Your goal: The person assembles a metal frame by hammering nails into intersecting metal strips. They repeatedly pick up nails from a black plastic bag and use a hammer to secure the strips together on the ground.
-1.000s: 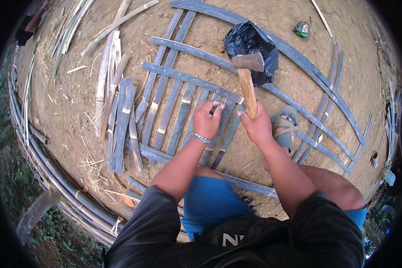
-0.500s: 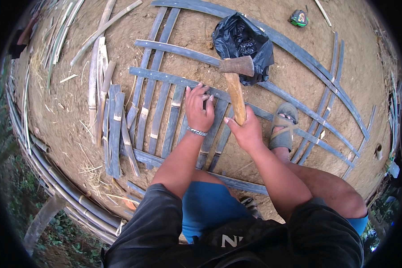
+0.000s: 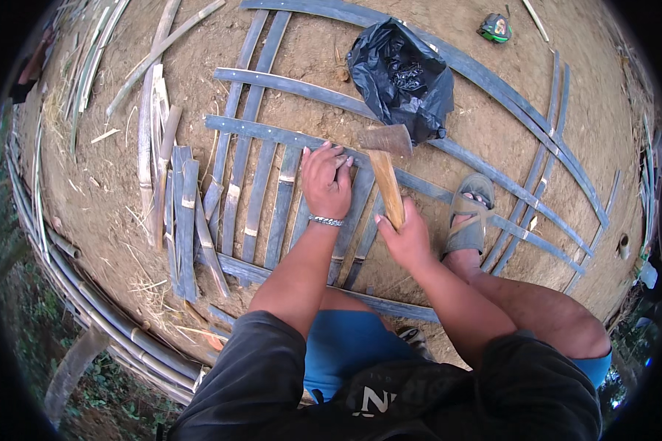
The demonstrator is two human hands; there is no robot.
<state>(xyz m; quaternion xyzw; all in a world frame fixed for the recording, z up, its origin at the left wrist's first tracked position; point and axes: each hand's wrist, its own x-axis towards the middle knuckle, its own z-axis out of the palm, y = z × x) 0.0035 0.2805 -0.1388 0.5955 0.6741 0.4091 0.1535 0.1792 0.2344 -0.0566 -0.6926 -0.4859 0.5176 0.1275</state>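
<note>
My right hand [image 3: 406, 239] is wrapped round the wooden handle of a hatchet [image 3: 387, 187]. Its rusty head is above a grey bamboo slat [image 3: 272, 134] that lies across several others, just right of my left hand. My left hand [image 3: 326, 180] rests on that slat, thumb and fingers bent together; whatever they pinch is too small to make out. Small pale dots run along the slat left of the fingers. Under both hands lies the lattice of crossing bamboo strips [image 3: 278, 213]. Beyond the hatchet, an open black plastic bag [image 3: 434, 92] sits on the lattice.
My sandalled foot [image 3: 465, 224] stands on the lattice at right. Loose bamboo pieces [image 3: 188, 228] are heaped at left, with longer pale strips [image 3: 165, 51] behind. A tape measure [image 3: 495, 28] lies at the far right. Bamboo poles [image 3: 136, 334] edge the ground at left.
The hatchet head has dropped nearer to the slat and my left hand, and my right hand has lowered slightly. The left hand keeps its place on the slat.
</note>
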